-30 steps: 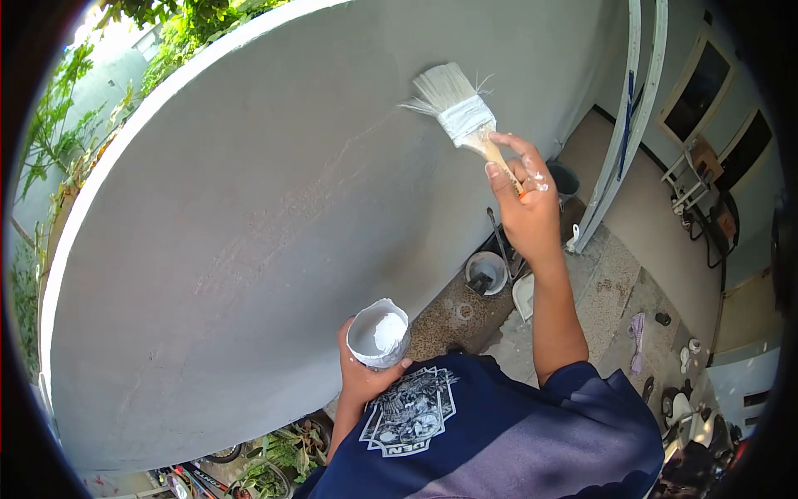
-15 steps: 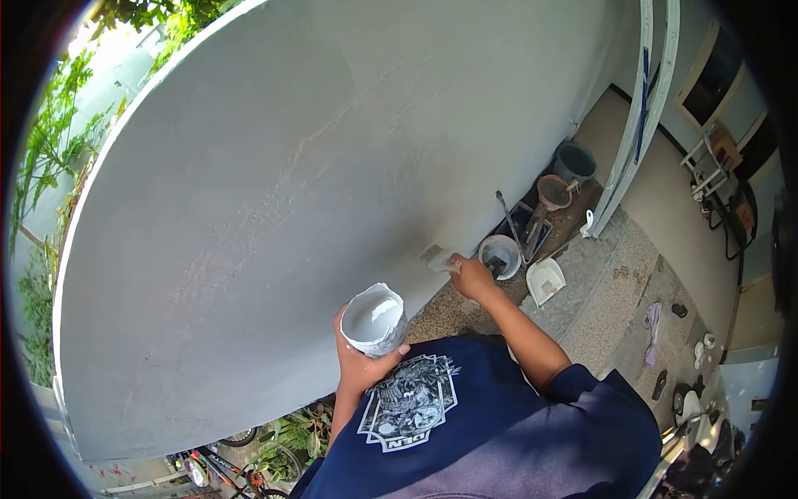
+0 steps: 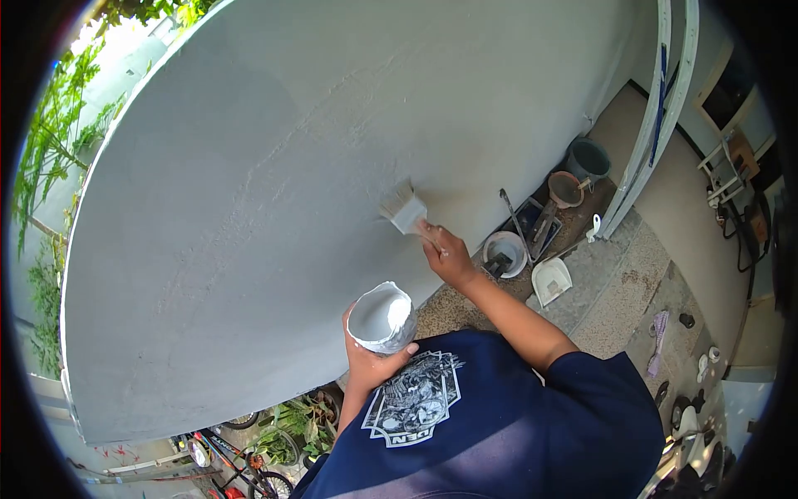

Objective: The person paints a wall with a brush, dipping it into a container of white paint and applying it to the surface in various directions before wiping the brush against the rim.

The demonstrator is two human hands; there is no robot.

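Observation:
My left hand (image 3: 371,366) is wrapped round a white, paint-smeared cup (image 3: 382,318) with a ragged rim, held upright in front of my chest. Pale paint shows inside it. My right hand (image 3: 449,256) grips the handle of a wide paint brush (image 3: 407,210), up and to the right of the cup. The brush's bristles point up and left at the grey wall (image 3: 291,208); whether they touch it I cannot tell. Rough, uneven streaks run across the wall's surface.
On the floor at the wall's foot stand a white bucket (image 3: 505,249), a dustpan (image 3: 551,281), a reddish bowl (image 3: 566,190) and a dark bucket (image 3: 588,158). White metal poles (image 3: 657,125) rise at the right. Plants (image 3: 295,424) and a bicycle (image 3: 241,466) are below.
My right hand has moved up and left with the brush, whose bristles now show clearly. My left hand and the cup have shifted slightly right in view.

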